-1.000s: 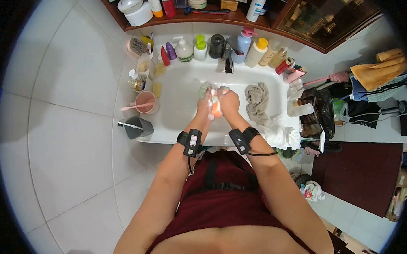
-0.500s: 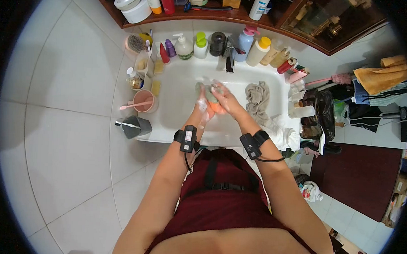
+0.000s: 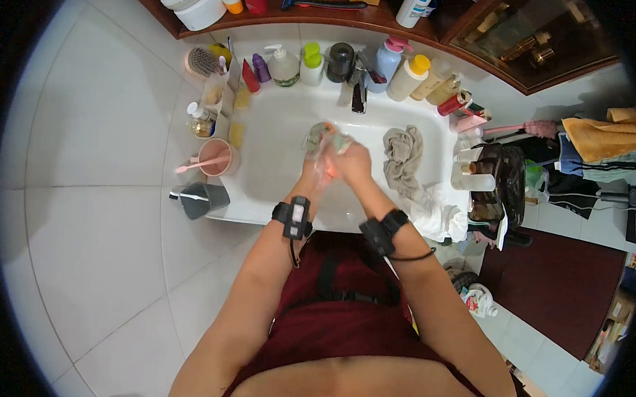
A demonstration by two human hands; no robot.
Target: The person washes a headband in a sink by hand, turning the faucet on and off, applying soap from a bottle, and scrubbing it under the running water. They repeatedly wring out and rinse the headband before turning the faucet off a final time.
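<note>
Over the basin of the white sink [image 3: 271,137], my left hand [image 3: 318,163] and my right hand [image 3: 352,160] press together around a small soapy cloth [image 3: 319,134] with grey-green and orange parts. Foam covers the left fingers, which are smeared by motion. My right fingers curl over the cloth's right side. A wet grey cloth [image 3: 403,159] lies in the basin to the right of my hands, beside a white cloth [image 3: 436,213] on the sink's right edge. The black faucet [image 3: 359,95] stands beyond my hands.
Pump bottles and tubes, among them a green-capped bottle [image 3: 311,65], line the back rim. A pink cup [image 3: 218,157] with a toothbrush and a dark grey cup [image 3: 200,198] stand on the left. Clear containers [image 3: 473,181] and a black bag [image 3: 504,180] are at the right.
My right hand has closed from a more spread pose and turned over the cloth. The orange part now shows between both hands. The camera view has shifted slightly.
</note>
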